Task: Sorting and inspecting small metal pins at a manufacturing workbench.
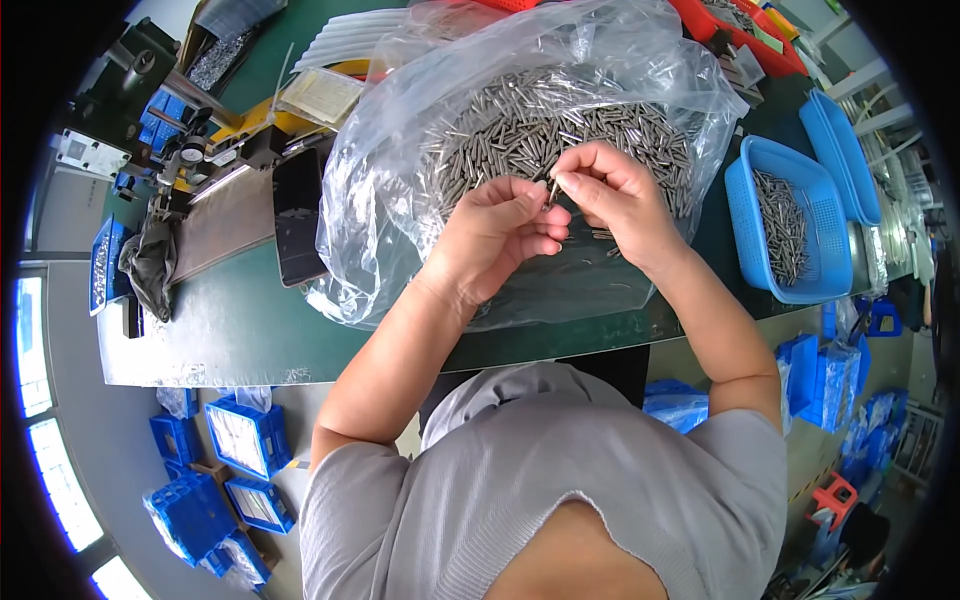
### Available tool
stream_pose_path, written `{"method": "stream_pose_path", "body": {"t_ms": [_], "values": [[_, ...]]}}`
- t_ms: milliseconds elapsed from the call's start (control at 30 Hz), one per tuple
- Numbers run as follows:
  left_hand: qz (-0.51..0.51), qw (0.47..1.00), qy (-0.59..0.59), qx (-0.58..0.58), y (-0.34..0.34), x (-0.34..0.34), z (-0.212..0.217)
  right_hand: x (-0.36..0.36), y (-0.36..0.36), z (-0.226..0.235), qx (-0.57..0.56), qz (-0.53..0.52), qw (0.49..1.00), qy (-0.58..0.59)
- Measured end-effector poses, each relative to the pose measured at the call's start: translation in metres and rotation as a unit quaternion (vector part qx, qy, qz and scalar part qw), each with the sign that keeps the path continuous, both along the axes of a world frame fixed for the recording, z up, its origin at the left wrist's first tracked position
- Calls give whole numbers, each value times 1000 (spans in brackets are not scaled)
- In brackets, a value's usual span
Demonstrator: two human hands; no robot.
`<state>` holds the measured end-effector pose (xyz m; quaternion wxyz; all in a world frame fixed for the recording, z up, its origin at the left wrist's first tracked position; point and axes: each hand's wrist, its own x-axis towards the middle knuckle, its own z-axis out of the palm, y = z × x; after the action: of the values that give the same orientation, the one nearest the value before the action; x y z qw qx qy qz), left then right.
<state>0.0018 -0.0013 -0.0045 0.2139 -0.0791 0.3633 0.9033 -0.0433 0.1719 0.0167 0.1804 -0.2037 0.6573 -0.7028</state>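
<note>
Close together over the near side of a clear plastic bag, both my hands pinch at small metal pins. My left hand has thumb and forefinger closed, with its other fingers curled below. Between the thumb and forefinger of my right hand stands a thin metal pin, its upper end hidden by the fingertips. What the left fingertips grip is mostly covered. Behind the hands, a broad heap of short silvery metal pins lies in the opened bag, and a few loose pins lie just below the right hand.
At the right stands a blue plastic basket partly filled with pins, beside another blue basket. A dark phone-like slab lies left of the bag, near a bench device. Red bins stand at the far right.
</note>
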Motion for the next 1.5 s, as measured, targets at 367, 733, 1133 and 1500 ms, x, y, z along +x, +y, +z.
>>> {"method": "stream_pose_path", "body": {"t_ms": [367,733,1133,1500], "values": [[15,999,13,32,0,-1,-2,0,2,-1,12,-11,999,29],[18,999,19,31,-1,-1,-3,1,2,3,50,-22,990,127],[30,998,46,28,0,1,-1,8,7,9,98,-45,968,228],[19,999,43,-2,5,0,4,5,6,11,86,29,990,112]]}}
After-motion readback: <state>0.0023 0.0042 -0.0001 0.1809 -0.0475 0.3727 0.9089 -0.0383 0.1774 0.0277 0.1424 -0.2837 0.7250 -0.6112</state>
